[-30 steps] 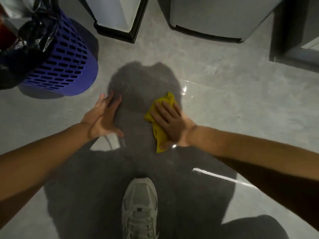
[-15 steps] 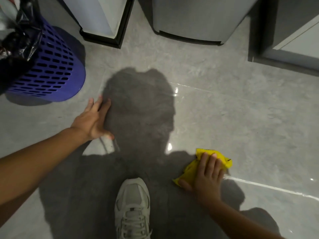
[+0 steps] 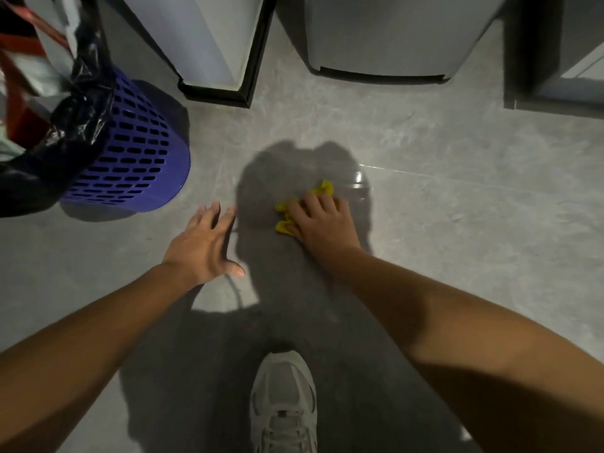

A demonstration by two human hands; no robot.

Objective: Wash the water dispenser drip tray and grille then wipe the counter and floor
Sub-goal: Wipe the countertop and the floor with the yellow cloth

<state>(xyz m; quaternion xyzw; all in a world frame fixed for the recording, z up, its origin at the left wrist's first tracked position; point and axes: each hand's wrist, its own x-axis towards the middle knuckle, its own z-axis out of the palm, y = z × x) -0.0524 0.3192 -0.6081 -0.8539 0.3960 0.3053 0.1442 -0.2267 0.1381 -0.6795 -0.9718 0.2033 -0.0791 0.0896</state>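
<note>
My right hand [image 3: 322, 220] presses a crumpled yellow cloth [image 3: 287, 217] flat against the grey tiled floor [image 3: 457, 223]; most of the cloth is hidden under the palm and fingers. My left hand [image 3: 204, 243] rests on the floor to the left of it, fingers spread, holding nothing. The two hands are about a hand's width apart. My shadow covers the patch of floor under the cloth.
A blue perforated bin [image 3: 130, 161] with a black liner stands at the left. A white appliance base with a black edge [image 3: 225, 89] and a grey appliance base [image 3: 379, 70] stand at the far side. My grey sneaker [image 3: 283, 403] is at the bottom centre.
My right hand has swept the cloth from the near right, beside my shoe, forward and left to the middle of the floor. My left hand stays planted.
</note>
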